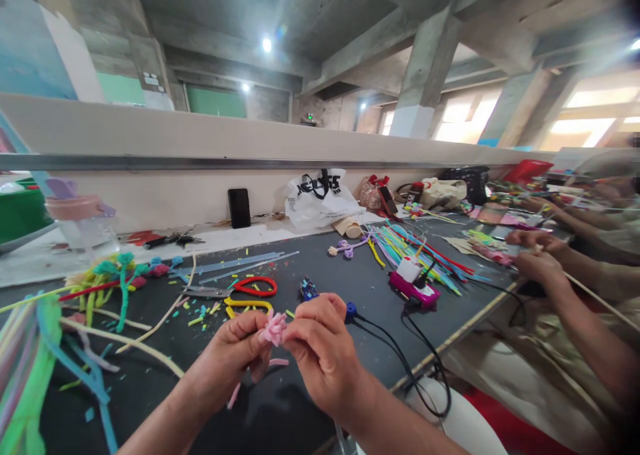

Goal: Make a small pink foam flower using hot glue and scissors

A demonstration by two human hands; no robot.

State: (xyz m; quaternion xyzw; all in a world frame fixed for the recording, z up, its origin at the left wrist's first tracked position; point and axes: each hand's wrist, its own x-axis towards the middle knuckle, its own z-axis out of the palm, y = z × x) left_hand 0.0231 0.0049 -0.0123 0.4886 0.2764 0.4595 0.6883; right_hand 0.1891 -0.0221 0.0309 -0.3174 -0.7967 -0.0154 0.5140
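A small bunch of pink pipe cleaner [273, 328], bent into loops, is held up between my two hands over the dark table. My left hand [245, 348] is closed, pinching it from the left; a pink tail hangs below those fingers. From the right, my right hand [323, 355] is closed with its fingertips on the bunch's edge. Just behind lie red-handled scissors [255, 286] and a yellow-handled tool [249, 306], its front partly hidden by my left hand. A blue tool [309, 289] on the table is partly covered by my right hand.
Pipe cleaners [30, 368] heap at the left, more [425, 248] at the right. A purple power strip [414, 290] trails black cables [385, 338] over the table edge. A phone [239, 208] and a white bag [323, 198] stand behind. Co-workers' hands [537, 255] work at right.
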